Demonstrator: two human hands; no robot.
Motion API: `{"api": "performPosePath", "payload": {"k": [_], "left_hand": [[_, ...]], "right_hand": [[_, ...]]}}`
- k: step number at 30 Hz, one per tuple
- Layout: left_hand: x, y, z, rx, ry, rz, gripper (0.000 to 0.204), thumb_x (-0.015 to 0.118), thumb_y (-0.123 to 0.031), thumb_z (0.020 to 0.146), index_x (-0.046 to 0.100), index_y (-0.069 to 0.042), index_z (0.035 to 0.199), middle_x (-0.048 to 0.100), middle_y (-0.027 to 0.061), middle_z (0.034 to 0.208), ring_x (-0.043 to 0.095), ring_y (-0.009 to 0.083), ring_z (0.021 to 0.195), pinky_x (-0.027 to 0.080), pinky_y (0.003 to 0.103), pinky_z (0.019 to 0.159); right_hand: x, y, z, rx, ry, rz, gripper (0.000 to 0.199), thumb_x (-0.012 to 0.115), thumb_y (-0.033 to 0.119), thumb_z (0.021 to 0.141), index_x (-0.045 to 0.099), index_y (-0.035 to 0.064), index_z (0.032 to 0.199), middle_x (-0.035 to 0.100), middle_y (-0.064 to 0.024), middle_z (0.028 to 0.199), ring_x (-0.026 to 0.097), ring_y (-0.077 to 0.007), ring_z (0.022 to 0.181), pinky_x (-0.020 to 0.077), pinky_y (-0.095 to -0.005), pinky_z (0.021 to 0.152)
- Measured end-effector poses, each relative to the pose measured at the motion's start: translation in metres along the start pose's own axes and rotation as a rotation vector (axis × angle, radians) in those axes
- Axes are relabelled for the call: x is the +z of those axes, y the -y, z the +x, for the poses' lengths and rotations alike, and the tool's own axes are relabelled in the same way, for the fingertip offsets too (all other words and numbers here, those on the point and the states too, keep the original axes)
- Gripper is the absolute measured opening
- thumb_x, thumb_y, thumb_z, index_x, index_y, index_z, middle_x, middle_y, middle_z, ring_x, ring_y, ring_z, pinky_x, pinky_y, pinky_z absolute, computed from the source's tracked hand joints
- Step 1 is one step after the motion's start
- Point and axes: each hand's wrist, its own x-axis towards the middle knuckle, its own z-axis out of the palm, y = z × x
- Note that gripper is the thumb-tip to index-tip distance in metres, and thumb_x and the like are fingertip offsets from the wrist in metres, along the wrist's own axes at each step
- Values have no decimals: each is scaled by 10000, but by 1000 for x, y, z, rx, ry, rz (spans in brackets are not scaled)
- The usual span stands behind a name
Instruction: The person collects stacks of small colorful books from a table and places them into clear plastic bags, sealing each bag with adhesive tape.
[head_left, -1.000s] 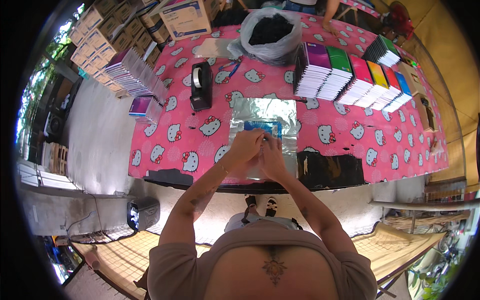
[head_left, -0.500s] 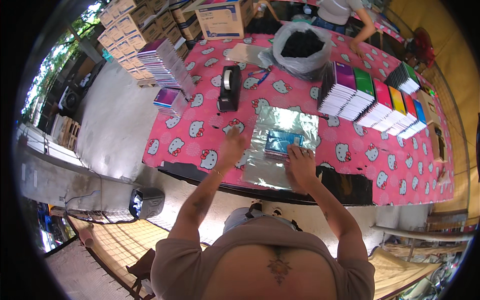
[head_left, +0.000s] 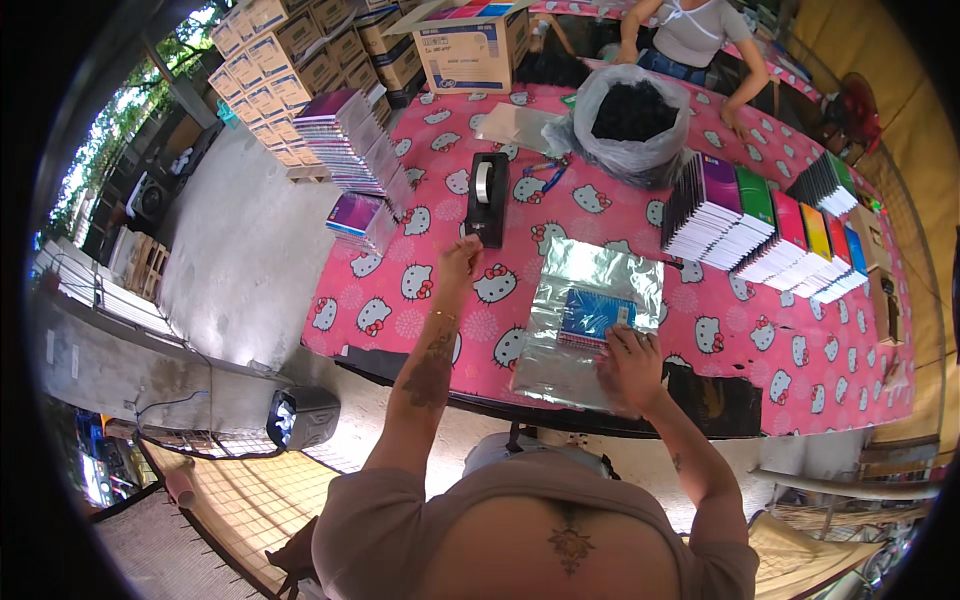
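Note:
A blue spiral notebook (head_left: 590,313) lies on a sheet of clear, shiny plastic (head_left: 600,262) near the table's front edge. My right hand (head_left: 632,366) rests on the notebook's near right corner and the plastic, its fingers stretched forward and lying on them. Further left, a black tape dispenser (head_left: 490,215) with a pale roll of tape stands on the table. At its near end is my left hand (head_left: 460,264), with fingertips pinched together; whether tape is between them is too small to tell.
Stacked notebooks in several colours (head_left: 735,215) stand at right, and more stacks (head_left: 352,145) at left. Beyond the dispenser are pens (head_left: 545,178), a bag of black material (head_left: 635,120) and a cardboard box (head_left: 465,55). A person (head_left: 700,35) stands across the pink-covered table (head_left: 420,310).
My left hand has moved forward to the near end of the tape dispenser, and its fingers have come together. My right hand stays at the notebook's corner. The whole view has shifted slightly.

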Motion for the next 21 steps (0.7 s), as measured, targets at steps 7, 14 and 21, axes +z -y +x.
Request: {"api": "performPosePath", "payload": {"k": [7,14,21], "left_hand": [[3,-48,-24,267,-214,1272,211,697,-235,783,730,-32,734,648,153,629,674,188,613,501,401,552],[138,8,-175,200,377,839,335,725,-347,826,753,-15,783,726,115,708,695,176,651,529,331,603],[151,14,-192,227,323,1517,462,723,-485,828,680,-33,745,703,152,751,705,341,742,542,435,648]], "right_hand": [[-2,-7,2,-59,-10,37,387,712,240,787,650,109,1146,646,-30,1132,634,-214,1102,434,-412,933],[11,-18,-3,-113,-98,45,332,709,247,770,652,103,1064,628,-16,1021,638,-185,1012,432,-389,916],[-8,-20,1,-61,-22,121,345,711,305,795,669,102,1071,601,-46,1077,596,-221,1085,415,-411,919]]}}
